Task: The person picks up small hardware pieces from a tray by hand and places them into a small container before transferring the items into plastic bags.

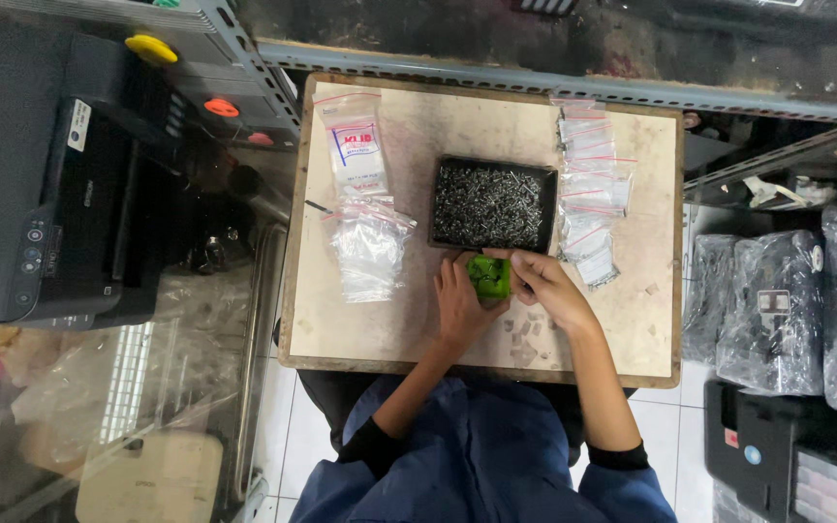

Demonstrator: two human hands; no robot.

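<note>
Hands (506, 291) around squarish green piece (488, 276)

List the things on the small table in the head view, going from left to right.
Pile of empty clear zip bags → black tray of small screws → row of filled small zip bags.
</note>
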